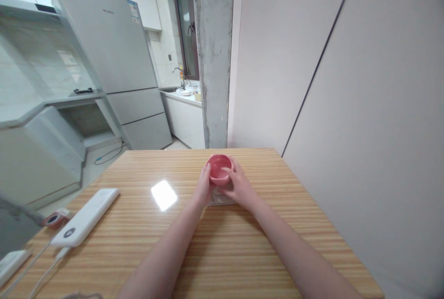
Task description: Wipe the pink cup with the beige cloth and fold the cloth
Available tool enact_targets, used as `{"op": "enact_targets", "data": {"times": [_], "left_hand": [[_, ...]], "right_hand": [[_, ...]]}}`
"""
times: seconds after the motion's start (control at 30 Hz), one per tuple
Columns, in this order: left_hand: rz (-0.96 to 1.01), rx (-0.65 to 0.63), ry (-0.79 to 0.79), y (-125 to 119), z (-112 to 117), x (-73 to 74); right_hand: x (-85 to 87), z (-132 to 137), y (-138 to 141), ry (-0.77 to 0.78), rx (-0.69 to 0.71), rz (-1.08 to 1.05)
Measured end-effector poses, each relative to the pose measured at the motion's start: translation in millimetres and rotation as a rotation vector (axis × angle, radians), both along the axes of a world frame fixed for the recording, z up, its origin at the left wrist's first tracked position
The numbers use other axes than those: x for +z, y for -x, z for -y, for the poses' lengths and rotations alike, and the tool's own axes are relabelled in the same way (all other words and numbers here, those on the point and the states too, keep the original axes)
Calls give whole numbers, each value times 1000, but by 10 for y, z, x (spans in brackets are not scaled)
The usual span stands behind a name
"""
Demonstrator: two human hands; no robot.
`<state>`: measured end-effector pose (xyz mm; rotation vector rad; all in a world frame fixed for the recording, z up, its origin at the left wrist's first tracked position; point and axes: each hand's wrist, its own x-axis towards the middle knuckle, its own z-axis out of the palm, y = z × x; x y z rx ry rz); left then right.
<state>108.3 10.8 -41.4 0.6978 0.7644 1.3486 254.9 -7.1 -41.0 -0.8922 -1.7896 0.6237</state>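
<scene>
While both forearms (171, 248) are stretched forward over the table (294, 206), its striped top is left visible on both sides of them. At the near left corner, a white block (14, 264) and white cables (46, 271) are seen, and one cable is plugged into a power bank (90, 215). Just beside it, on its left, a red thing (55, 220) with a dark face is placed; what it is cannot be told.

Farther on, a pink bowl (218, 168) is held between the two hands, over the far half of the table, with its opening turned up. Its left side is clasped by the left hand (204, 184), whose thumb is laid at the rim. Its right side is clasped by the right hand (240, 186), and one digit is brought over the rim. Under the bowl, a pale thing (222, 198) is partly covered; whether the bowl is rested on it or lifted above it cannot be told.

Beyond the table, a grey pillar (215, 58) is seen ahead, and the right side is filled by a pale wall (367, 118). To the left, a fridge (104, 49) is placed. Between fridge and pillar, a tap (178, 69) is seen, and a window (185, 16) is partly hidden by the pillar.
</scene>
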Motion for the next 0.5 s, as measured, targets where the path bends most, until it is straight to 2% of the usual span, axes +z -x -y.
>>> {"op": "enact_targets", "data": {"times": [0.07,0.17,0.23,0.33,0.4,0.5], "left_hand": [[-7,-83,3,-9,-12,-17],[-226,-41,-13,18,-38,-84],[-526,-28,-163,49,-24,-139],[-963,-171,-524,96,46,-182],[-1139,-266,-685,122,95,-172],[-1263,-312,-755,149,133,-131]], "right_hand": [[-9,-37,-15,-5,-70,11],[-48,-156,-161,2,-298,0],[-95,-253,-345,-17,-522,58],[-207,-381,-686,-30,-827,155],[-295,-438,-894,-13,-975,184],[-412,-477,-1092,45,-1097,182]]}}
